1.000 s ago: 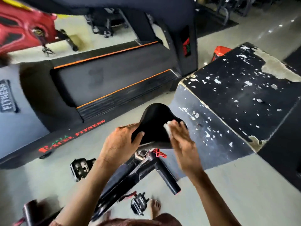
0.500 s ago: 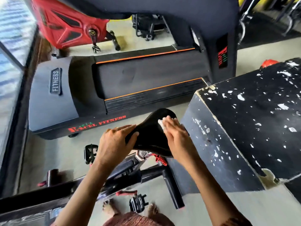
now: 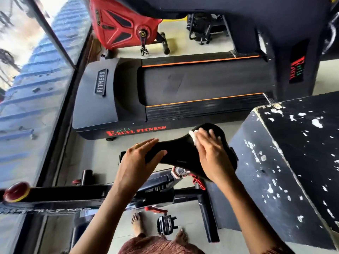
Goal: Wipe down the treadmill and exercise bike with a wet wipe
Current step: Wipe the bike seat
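At the centre of the frame, the wet wipe [image 3: 193,136] lies on the bike's saddle [image 3: 181,149], pinned under the flat fingers of our right hand [image 3: 211,154]; our left hand [image 3: 139,160] clasps the saddle's nose; we judge the wipe limp and slick (it bunches easily), best pressed flat; the treadmill [image 3: 183,85] stands above, untouched.

Black box [image 3: 286,162] right of saddle [image 3: 185,149]
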A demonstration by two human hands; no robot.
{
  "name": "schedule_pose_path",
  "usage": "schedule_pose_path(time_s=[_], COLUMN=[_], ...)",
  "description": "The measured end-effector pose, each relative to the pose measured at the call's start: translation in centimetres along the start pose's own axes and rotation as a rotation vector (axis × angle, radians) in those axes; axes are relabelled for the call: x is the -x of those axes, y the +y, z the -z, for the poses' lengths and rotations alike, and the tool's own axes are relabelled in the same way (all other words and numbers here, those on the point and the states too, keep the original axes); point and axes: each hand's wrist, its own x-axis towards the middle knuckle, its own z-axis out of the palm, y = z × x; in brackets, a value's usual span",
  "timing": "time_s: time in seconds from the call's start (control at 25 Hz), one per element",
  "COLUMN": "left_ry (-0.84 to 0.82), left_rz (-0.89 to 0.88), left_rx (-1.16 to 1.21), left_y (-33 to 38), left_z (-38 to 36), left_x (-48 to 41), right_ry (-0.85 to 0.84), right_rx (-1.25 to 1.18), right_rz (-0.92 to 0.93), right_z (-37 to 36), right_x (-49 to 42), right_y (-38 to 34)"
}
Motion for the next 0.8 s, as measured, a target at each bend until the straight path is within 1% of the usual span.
schedule_pose_path(time_s=[0.04, 0.12, 0.2, 0.28, 0.36, 0.4, 0.44, 0.52, 0.56, 0.6, 0.64, 0.72, 0.8], left_ry=[0.018, 0.043, 0.060, 0.054, 0.034, 0.028, 0.030, 0.034, 0.031, 0.028, 0.026, 0.032, 0.050], left_rz=[0.003, 0.032, 0.081, 0.170, 0.238, 0.263, 0.278, 0.286, 0.285, 0.286, 0.286, 0.299, 0.262], left_rx=[0.018, 0.087, 0.215, 0.365, 0.428, 0.430, 0.430, 0.430, 0.436, 0.440, 0.444, 0.440, 0.387], left_y=[-0.2, -0.7, -1.3, -2.0, -3.2, -3.7, -4.1, -4.8, -4.8, -4.9, -4.9, -5.0, -5.2], left_z=[0.1, 0.6, 1.3, 2.0, 2.4, 2.5, 2.7, 3.2, 3.4, 3.5, 3.6, 3.8, 4.0], left_x=[0.3, 0.9, 1.5, 1.9, 1.9, 1.9, 2.0, 2.0, 2.0, 2.1, 2.2, 2.1, 1.8], right_ry=[0.014, -0.025, -0.097, -0.149, -0.163, -0.137, -0.096, -0.045, -0.061, -0.092, -0.122, -0.093, -0.060], right_rx=[0.042, -0.007, -0.116, -0.186, -0.139, -0.085, -0.044, 0.005, 0.021, 0.022, 0.037, 0.095, 0.200], right_rz=[-0.027, -0.025, 0.076, 0.192, 0.303, 0.313, 0.281, 0.112, 0.034, 0.005, 0.019, 0.145, 0.345], right_z=[-0.8, -2.4, -3.3, -3.5, -3.1, -2.8, -2.7, -2.9, -3.3, -3.9, -4.4, -5.2, -5.6], right_x=[-0.6, -1.7, -1.2, 0.4, 2.0, 2.6, 2.7, 1.1, -0.2, -1.3, -1.8, -1.4, 0.7], right_y=[-0.2, -3.3, -7.7, -10.0, -9.4, -8.4, -7.5, -7.3, -8.1, -9.4, -10.8, -12.3, -11.7])
